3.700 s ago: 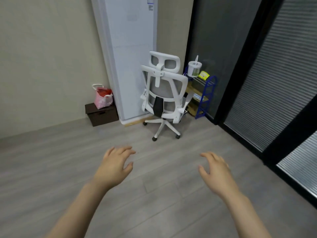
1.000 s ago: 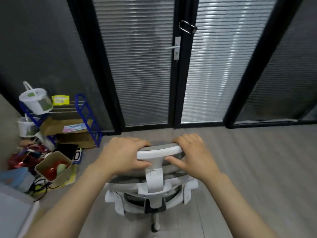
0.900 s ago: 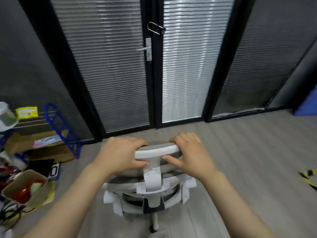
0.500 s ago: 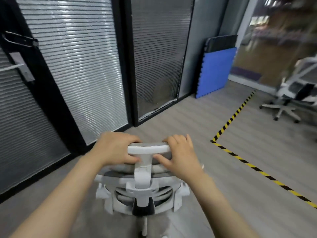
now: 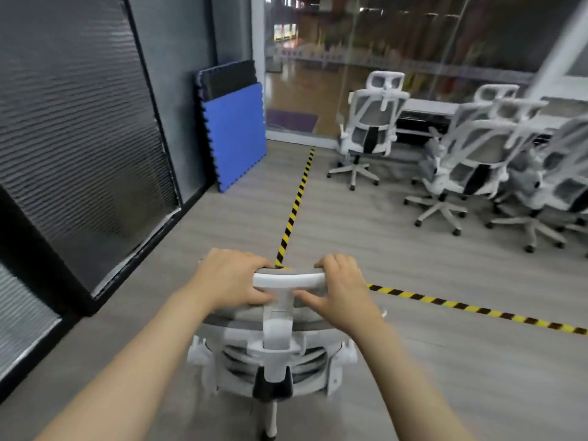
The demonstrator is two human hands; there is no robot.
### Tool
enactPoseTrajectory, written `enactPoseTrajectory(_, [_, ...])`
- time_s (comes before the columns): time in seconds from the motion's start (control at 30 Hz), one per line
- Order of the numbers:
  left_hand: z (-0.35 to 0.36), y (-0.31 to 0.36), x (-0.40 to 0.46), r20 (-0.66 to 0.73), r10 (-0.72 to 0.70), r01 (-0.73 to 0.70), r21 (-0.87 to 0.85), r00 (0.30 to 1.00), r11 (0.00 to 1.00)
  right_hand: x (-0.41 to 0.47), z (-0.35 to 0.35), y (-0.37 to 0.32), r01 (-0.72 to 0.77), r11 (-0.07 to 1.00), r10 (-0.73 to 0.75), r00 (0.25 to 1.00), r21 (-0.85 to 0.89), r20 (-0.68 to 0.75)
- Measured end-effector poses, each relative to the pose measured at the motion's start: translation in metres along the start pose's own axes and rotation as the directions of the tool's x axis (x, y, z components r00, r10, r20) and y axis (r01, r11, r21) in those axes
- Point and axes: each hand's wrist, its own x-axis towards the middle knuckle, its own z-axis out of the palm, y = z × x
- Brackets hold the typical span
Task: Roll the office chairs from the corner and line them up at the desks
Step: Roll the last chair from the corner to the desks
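Your left hand [image 5: 234, 278] and right hand [image 5: 342, 289] grip the headrest [image 5: 288, 276] of the office chair [image 5: 275, 348] on the floor's near edge — it rolls easily but swivels, so steer gently.

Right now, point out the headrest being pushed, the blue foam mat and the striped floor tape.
headrest [image 5: 288, 277], head view: middle of its white top bar.
blue foam mat [image 5: 234, 135], head view: centre of its blue face.
striped floor tape [image 5: 296, 202], head view: the stretch running away ahead.
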Motion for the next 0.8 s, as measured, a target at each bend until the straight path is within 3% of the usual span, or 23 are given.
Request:
enactPoseTrajectory(0.2, [-0.006,0.057,0.159,-0.029,0.189,-0.188,0.031,0.981,0.982,0.077,-0.029,0.121,-0.127,0.991,0.126,0.992,-0.029,-0.029])
enactPoseTrajectory(0.4, [0.001,0.115,0.313,-0.034,0.273,-0.272,0.042,0.961,0.962,0.148,-0.058,0.243,-0.214,0.974,0.211,0.976,-0.071,-0.051])
enactPoseTrajectory(0.8, [-0.002,0.217,0.589,-0.028,0.353,-0.352,0.036,0.935,0.935,0.330,-0.131,0.457,-0.350,0.926,0.374,0.903,-0.141,0.211])
